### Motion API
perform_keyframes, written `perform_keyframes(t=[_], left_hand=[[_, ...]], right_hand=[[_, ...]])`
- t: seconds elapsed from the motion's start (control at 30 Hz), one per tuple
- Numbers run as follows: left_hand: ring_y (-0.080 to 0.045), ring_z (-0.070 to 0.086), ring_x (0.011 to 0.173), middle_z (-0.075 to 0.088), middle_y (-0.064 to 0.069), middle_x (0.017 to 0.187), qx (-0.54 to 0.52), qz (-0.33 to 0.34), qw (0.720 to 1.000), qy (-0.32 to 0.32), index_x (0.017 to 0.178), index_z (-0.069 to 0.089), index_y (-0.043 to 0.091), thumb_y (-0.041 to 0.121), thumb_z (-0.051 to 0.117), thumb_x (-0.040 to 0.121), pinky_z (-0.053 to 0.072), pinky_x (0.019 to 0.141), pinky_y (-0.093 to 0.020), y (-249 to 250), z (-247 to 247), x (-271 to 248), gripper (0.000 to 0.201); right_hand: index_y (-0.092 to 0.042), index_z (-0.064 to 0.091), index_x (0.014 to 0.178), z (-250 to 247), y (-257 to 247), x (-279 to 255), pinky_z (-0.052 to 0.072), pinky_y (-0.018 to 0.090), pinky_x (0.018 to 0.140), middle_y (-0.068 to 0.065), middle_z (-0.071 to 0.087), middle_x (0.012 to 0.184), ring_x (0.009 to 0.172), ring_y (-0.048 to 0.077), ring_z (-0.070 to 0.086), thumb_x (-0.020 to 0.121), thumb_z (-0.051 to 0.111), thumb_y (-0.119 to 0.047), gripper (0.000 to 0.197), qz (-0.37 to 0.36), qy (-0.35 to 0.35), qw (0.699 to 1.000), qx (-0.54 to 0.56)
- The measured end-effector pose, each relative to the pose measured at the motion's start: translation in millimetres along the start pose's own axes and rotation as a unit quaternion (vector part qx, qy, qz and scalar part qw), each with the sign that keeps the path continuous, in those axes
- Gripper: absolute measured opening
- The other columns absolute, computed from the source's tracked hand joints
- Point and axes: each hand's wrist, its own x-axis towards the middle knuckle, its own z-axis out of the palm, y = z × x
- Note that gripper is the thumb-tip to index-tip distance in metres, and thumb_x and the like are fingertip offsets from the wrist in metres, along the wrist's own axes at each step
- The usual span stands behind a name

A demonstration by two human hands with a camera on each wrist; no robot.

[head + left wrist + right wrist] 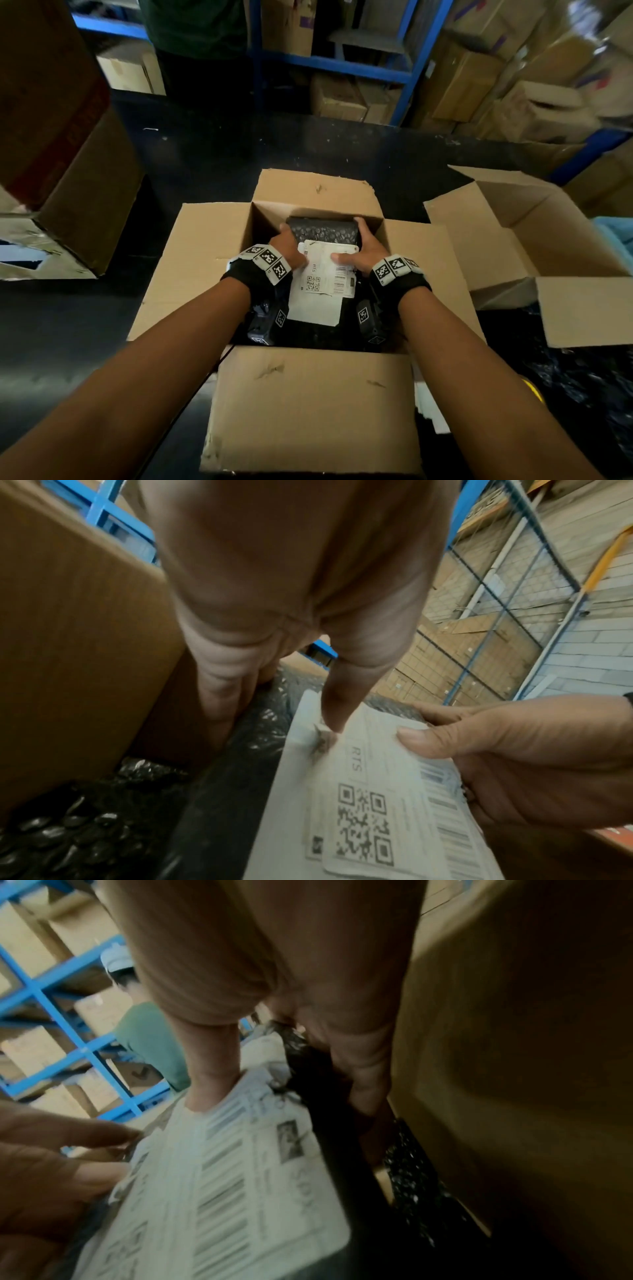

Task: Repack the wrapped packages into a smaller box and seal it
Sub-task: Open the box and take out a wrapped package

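**Both hands on black bubble-wrap pkg, inside open carton**

Head view: both forearms reach fwd and down into the open cardboard box [191, 246] at centre of the dark table [68, 315]; all four flaps are folded outward. L hand [287, 245] clasps the left edge of the black bubble-wrapped package [322, 231], R hand [363, 246] the right edge; the pkg sits betw. the palms, long axis running away from the person, far end near the box's far wall; can't tell if it rests on what lies below or is lifted.

L wrist view: L hand's fingers [219, 696] run straight down the pkg's left side, next to the box wall; thumb lies across the top, tip pressed on the white shipping label [369, 791] w/ QR code and "RTS"; so fingers + thumb pinch the pkg edge. R wrist view (blurred): R thumb rests on the barcode part of the label; R fingers [363, 1069] curl down the black side, close to the box's right wall; grip narrow, holding the pkg.

More black bubble wrap [68, 831] lies lower in the box; both wrists wear black bands w/ square marker tags.

A second open cardboard box [513, 233] stands on the table just right of the first, flaps up; a tall carton [68, 164] stands at far left; blue shelving [404, 68] w/ stacked cartons behind; a person in a green top [150, 1039] stands across the table.
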Motion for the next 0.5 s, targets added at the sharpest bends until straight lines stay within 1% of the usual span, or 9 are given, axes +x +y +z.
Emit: perform_keyframes(t=[0.1,0.2,0.27,0.3,0.33,0.37,0.4,0.43,0.5], left_hand=[[-0.033,0.051,0.122,0.048,-0.016,0.137,-0.049,0.058,0.997,0.025,0.145,0.014,0.013,0.024,0.073,0.080,0.044,0.099,-0.038,2,-11,-14,0.089],[-0.033,0.049,0.124,0.046,-0.014,0.140,-0.103,0.122,0.987,0.034,0.149,0.002,0.023,0.022,0.066,0.086,0.042,0.099,-0.037,6,-25,-33,0.090],[-0.029,0.046,0.128,0.042,-0.011,0.143,-0.146,0.166,0.975,0.029,0.150,-0.005,0.024,0.022,0.064,0.088,0.039,0.103,-0.033,7,-33,-40,0.093],[-0.027,0.045,0.130,0.041,-0.009,0.144,-0.164,0.189,0.968,0.025,0.150,-0.006,0.026,0.027,0.066,0.086,0.037,0.106,-0.033,8,-38,-44,0.096],[-0.026,0.045,0.130,0.042,-0.009,0.144,-0.182,0.216,0.959,0.025,0.150,-0.005,0.032,0.037,0.068,0.081,0.037,0.108,-0.039,8,-42,-50,0.101],[-0.025,0.046,0.128,0.043,-0.008,0.143,-0.195,0.230,0.953,0.020,0.148,-0.005,0.040,0.048,0.070,0.076,0.040,0.107,-0.045,9,-46,-55,0.104],[-0.024,0.048,0.127,0.044,-0.007,0.141,-0.206,0.248,0.946,0.018,0.146,-0.004,0.045,0.051,0.070,0.073,0.042,0.104,-0.048,7,-47,-57,0.104],[-0.022,0.048,0.127,0.044,-0.005,0.142,-0.212,0.266,0.940,0.017,0.146,-0.006,0.045,0.047,0.068,0.077,0.042,0.104,-0.048,7,-50,-61,0.101],[-0.017,0.047,0.127,0.042,0.000,0.143,-0.220,0.294,0.930,0.024,0.147,-0.012,0.037,0.031,0.063,0.088,0.040,0.106,-0.044,10,-53,-75,0.096]], right_hand=[[-0.034,-0.001,0.151,-9,-9,-15,0.041,0.048,0.106,0.005,0.038,0.148,0.131,0.030,0.044,0.075,0.079,-0.023,0.112,-0.038,0.028,0.998,0.028],[-0.041,0.008,0.148,-20,-19,-31,0.047,0.049,0.100,0.003,0.050,0.139,0.123,0.025,0.053,0.072,0.080,-0.024,0.106,-0.086,0.050,0.993,0.058],[-0.045,0.013,0.144,-29,-24,-40,0.048,0.047,0.098,0.001,0.055,0.133,0.117,0.022,0.057,0.073,0.079,-0.023,0.100,-0.104,0.062,0.989,0.086],[-0.048,0.014,0.143,-33,-27,-44,0.048,0.048,0.099,0.001,0.055,0.132,0.116,0.022,0.058,0.072,0.080,-0.024,0.099,-0.109,0.065,0.987,0.101],[-0.050,0.015,0.142,-36,-30,-48,0.048,0.049,0.099,0.000,0.055,0.132,0.116,0.022,0.058,0.071,0.080,-0.024,0.100,-0.110,0.065,0.985,0.119],[-0.053,0.015,0.140,-39,-34,-52,0.047,0.050,0.100,-0.001,0.055,0.132,0.116,0.021,0.059,0.069,0.081,-0.024,0.101,-0.114,0.061,0.982,0.137],[-0.056,0.017,0.138,-40,-38,-55,0.047,0.050,0.099,-0.002,0.054,0.133,0.116,0.021,0.059,0.066,0.082,-0.025,0.102,-0.119,0.058,0.980,0.150],[-0.057,0.018,0.137,-42,-41,-59,0.048,0.051,0.099,-0.002,0.054,0.135,0.117,0.021,0.059,0.065,0.083,-0.025,0.102,-0.125,0.055,0.978,0.158],[-0.053,0.017,0.142,-43,-48,-66,0.048,0.049,0.099,0.000,0.053,0.137,0.117,0.019,0.059,0.067,0.083,-0.022,0.104,-0.144,0.053,0.973,0.173]])
